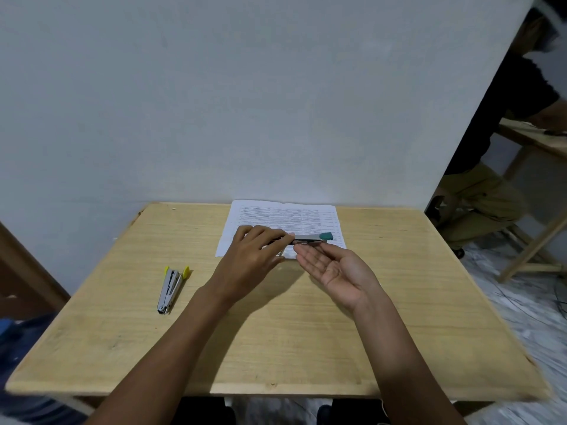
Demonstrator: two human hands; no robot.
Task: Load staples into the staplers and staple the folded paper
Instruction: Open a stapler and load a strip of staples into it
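- Both forearms enter from the near edge of the table (pixel 276 348) and converge over the paper (pixel 285 216), which lies flat at the far edge against the wall
- Left hand (pixel 254 256): back up, fingers curled over the rear end of the teal-tipped stapler (pixel 313 238), gripping it; the teal end points to the right, over the paper's near part
- Right hand (pixel 334 268): palm up, fingers straight and relaxed, holding nothing; fingertips sit just below the stapler body, contact cannot be confirmed
- Yellow-tipped stapler (pixel 171 288): lies on the table well to the left, its arms splayed apart, untouched
- No staple strip can be seen; the hands may hide one
- Judged step: opening or loading the teal-tipped stapler
- Risk: the one-ended grip leaves the teal end unsupported, so a push from the right hand could tip or twist the stapler out of the fingers
- Risk: a spring-loaded magazine may snap back on the fingertips beneath it
- Risk: the loose paper may slide under pressure, so any staple could land off its intended position
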